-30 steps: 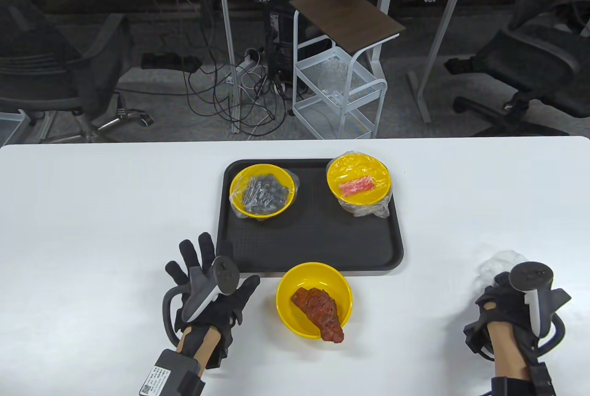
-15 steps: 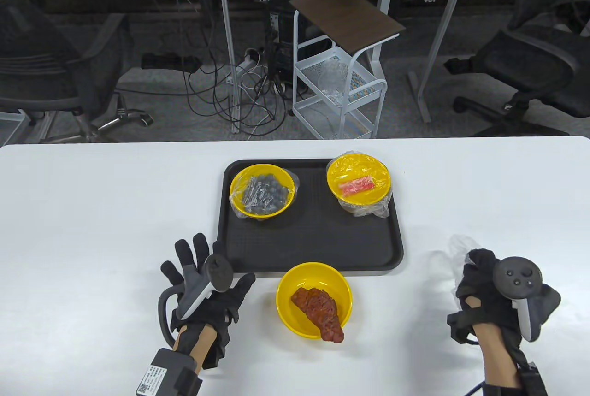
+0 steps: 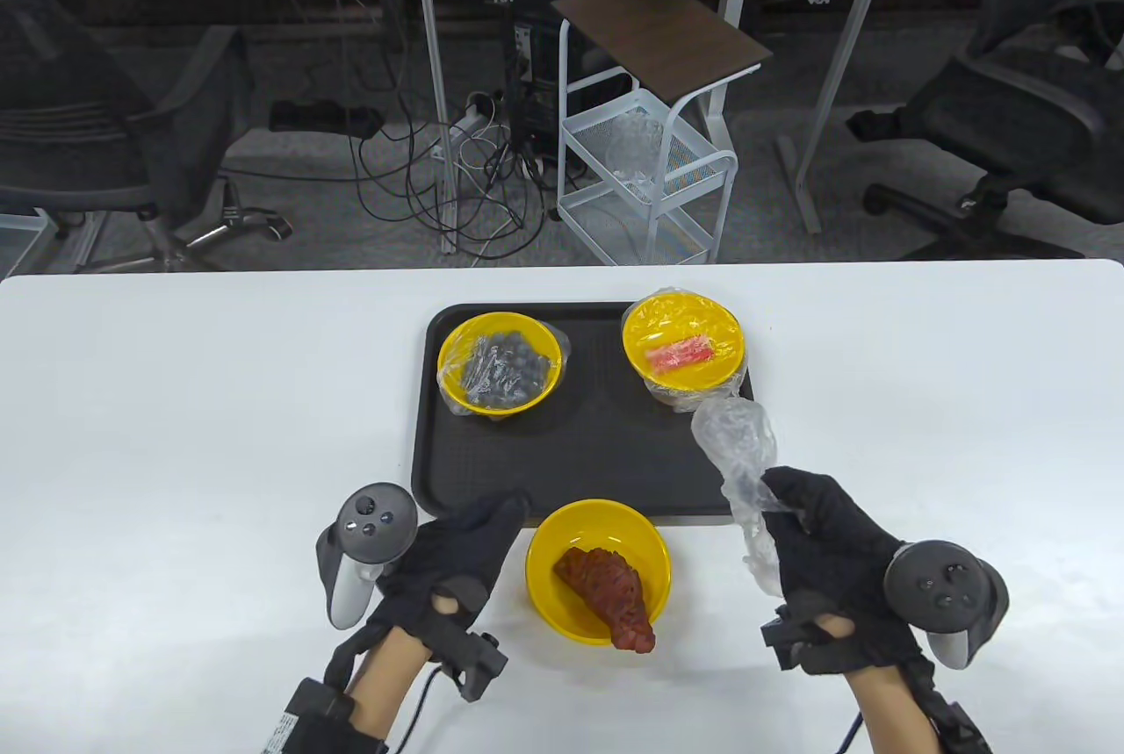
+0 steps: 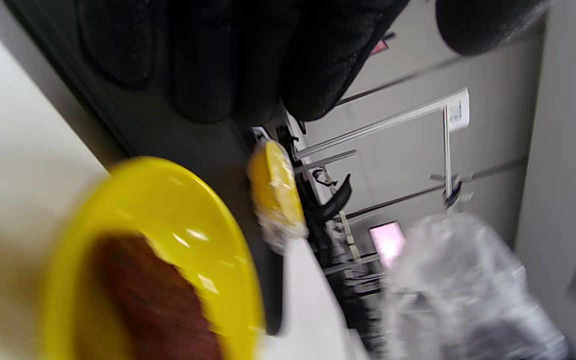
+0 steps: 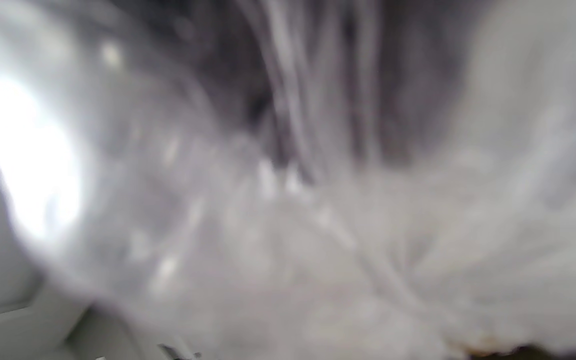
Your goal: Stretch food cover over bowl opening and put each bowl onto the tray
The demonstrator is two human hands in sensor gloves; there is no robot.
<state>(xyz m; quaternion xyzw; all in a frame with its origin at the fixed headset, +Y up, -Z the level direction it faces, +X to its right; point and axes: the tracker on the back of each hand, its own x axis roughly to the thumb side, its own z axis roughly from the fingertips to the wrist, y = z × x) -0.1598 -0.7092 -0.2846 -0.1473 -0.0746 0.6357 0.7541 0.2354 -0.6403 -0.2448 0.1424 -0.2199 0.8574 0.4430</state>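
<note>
An uncovered yellow bowl (image 3: 549,565) holding a reddish-brown piece of food (image 3: 610,589) sits on the white table just in front of the black tray (image 3: 588,464). My right hand (image 3: 812,539) holds a crumpled clear food cover (image 3: 736,451) up, right of the bowl; the plastic (image 5: 288,200) fills the right wrist view. My left hand (image 3: 461,543) hovers left of the bowl, fingers straight and empty. The left wrist view shows the bowl (image 4: 178,200) blurred below the fingers (image 4: 228,60). Two covered yellow bowls stand on the tray: one with dark berries (image 3: 500,362), one with a red item (image 3: 683,344).
The white table (image 3: 176,403) stretches wide on both sides of the tray. Beyond its far edge stand a white wire cart (image 3: 654,175), office chairs (image 3: 1010,104) and loose cables on the floor.
My right hand lifted the food cover from the table's right side and carried it left toward the bowl. My left hand turned and moved right, closer to the bowl.
</note>
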